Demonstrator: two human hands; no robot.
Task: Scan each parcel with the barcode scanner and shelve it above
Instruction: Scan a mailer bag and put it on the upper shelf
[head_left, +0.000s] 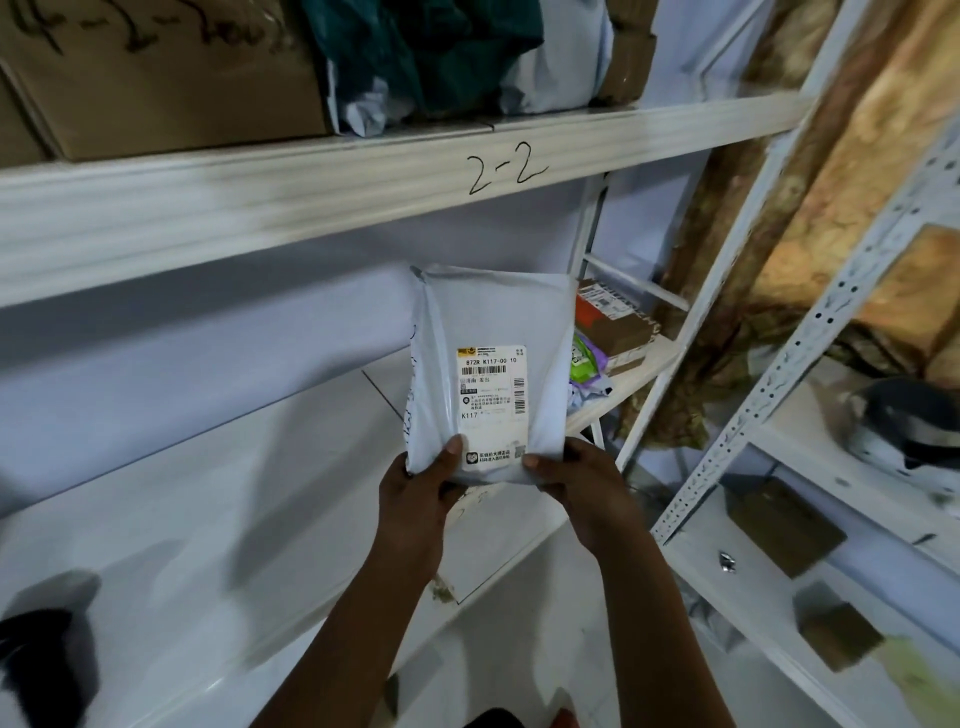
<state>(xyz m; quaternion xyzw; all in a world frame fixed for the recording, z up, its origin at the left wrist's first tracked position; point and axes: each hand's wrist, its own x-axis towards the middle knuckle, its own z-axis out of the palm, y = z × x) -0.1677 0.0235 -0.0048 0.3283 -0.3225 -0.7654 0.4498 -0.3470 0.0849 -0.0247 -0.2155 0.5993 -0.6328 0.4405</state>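
Note:
I hold a white plastic mailer parcel (493, 317) upright in front of me, its shipping label with barcodes facing me. My left hand (415, 493) grips its lower left corner, thumb on the front. Its lower right corner is gripped by my right hand (576, 483), thumb on the label's edge. The parcel hangs over the white lower shelf (218, 499), below the shelf beam marked "2-2" (363, 182). No barcode scanner is in view.
Above the beam sit a cardboard box (156, 78) and dark green and white bags (441, 52). Small boxes and a purple-green packet (608, 332) lie at the lower shelf's far right. A second rack (789, 374) with brown parcels stands to the right. A dark object (41, 660) lies at lower left.

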